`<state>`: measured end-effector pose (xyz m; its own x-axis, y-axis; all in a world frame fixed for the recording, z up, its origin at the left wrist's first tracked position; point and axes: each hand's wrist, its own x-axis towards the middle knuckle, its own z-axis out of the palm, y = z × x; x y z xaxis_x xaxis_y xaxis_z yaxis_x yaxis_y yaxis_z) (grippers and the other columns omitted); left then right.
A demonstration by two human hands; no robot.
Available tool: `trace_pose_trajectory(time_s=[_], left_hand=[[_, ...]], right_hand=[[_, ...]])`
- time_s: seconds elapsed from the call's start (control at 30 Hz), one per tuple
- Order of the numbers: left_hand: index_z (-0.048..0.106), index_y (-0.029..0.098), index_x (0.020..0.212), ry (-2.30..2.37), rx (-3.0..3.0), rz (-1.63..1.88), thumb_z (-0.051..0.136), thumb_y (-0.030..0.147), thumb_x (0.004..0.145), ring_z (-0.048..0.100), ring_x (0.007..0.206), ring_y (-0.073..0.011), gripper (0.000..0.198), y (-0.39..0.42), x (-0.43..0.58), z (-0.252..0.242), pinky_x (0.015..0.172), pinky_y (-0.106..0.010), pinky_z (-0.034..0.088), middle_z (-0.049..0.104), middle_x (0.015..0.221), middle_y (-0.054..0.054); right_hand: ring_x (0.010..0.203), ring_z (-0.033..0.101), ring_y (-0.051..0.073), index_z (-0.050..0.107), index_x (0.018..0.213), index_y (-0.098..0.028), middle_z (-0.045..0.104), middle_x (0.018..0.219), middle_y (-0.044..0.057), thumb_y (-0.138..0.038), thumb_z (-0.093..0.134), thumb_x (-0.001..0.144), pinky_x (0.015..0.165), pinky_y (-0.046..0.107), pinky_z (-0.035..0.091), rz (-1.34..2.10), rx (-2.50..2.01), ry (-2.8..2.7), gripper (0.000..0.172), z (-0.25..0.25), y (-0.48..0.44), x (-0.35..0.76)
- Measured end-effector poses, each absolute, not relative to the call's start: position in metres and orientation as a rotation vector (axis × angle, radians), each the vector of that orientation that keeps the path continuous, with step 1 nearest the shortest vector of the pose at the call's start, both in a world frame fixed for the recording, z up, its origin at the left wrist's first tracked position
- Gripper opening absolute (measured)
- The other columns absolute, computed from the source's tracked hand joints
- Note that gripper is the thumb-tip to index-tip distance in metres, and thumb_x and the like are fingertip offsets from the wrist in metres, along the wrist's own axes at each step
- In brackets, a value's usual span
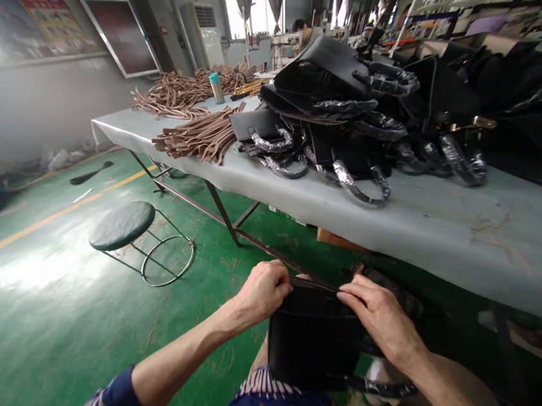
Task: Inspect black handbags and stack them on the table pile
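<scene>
A black handbag (314,343) rests on my lap, its plastic-wrapped handle (380,387) hanging toward the lower right. My left hand (268,287) is closed on the bag's upper left edge. At the upper right of the same edge, my right hand (376,311) pinches the rim between thumb and fingers. The stretch of rim between both hands looks pulled fairly straight. The inside of the bag is too dark to make out.
A long table (433,226) with a pale cover stands ahead, bearing a heap of black handbags (323,73), brown strap bundles (201,134) and a teal-lidded bottle (216,89). A round stool (123,225) stands on the green floor to the left.
</scene>
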<state>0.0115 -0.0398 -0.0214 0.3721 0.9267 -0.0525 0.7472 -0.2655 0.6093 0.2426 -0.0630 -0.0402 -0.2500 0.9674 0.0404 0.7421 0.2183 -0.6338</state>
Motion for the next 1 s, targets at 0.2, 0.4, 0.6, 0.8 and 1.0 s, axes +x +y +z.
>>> trace_pose_trajectory(time_s=[0.2,0.4,0.6,0.8,1.0], left_hand=[[0.049,0.015,0.058,1.484,2.01,0.467,0.05,0.016,0.072,0.046,0.061,-0.0098,0.014,-0.041,0.015,-0.025,0.058,-0.021,0.031,0.051,0.063,0.002],[0.047,0.015,0.059,1.468,1.963,0.492,0.043,0.011,0.07,0.041,0.057,-0.0087,0.012,-0.042,0.017,-0.025,0.053,-0.021,0.026,0.046,0.059,0.004],[0.046,0.015,0.059,1.439,1.921,0.514,0.044,0.013,0.069,0.04,0.058,-0.0088,0.01,-0.043,0.016,-0.022,0.054,-0.021,0.027,0.045,0.06,0.004],[0.048,0.015,0.06,1.44,1.899,0.507,0.044,0.014,0.07,0.041,0.058,-0.0092,0.01,-0.043,0.015,-0.022,0.054,-0.021,0.028,0.047,0.061,0.003],[0.049,0.015,0.06,1.409,1.902,0.528,0.045,0.013,0.069,0.041,0.058,-0.0091,0.01,-0.041,0.013,-0.025,0.054,-0.021,0.028,0.047,0.061,0.004]], right_hand=[[0.076,0.057,0.017,0.064,0.088,-0.023,0.058,0.083,0.003,-0.032,0.041,0.088,0.071,0.03,0.042,0.633,-1.622,-2.132,0.025,-0.042,-0.065,0.241],[0.084,0.055,0.018,0.063,0.093,-0.027,0.057,0.091,0.001,-0.026,0.053,0.081,0.074,0.031,0.042,0.532,-1.611,-2.295,0.016,-0.032,-0.059,0.237],[0.083,0.055,0.016,0.065,0.092,-0.029,0.059,0.09,0.0,-0.029,0.054,0.081,0.074,0.028,0.041,0.734,-1.49,-2.239,0.015,-0.038,-0.047,0.229],[0.076,0.055,0.016,0.066,0.073,-0.023,0.059,0.078,0.0,-0.028,0.052,0.081,0.071,0.027,0.04,0.869,-1.478,-2.111,0.016,-0.039,-0.046,0.222],[0.071,0.055,0.014,0.065,0.066,-0.022,0.057,0.072,-0.001,-0.028,0.053,0.079,0.067,0.026,0.039,0.921,-1.475,-2.009,0.019,-0.036,-0.048,0.218]])
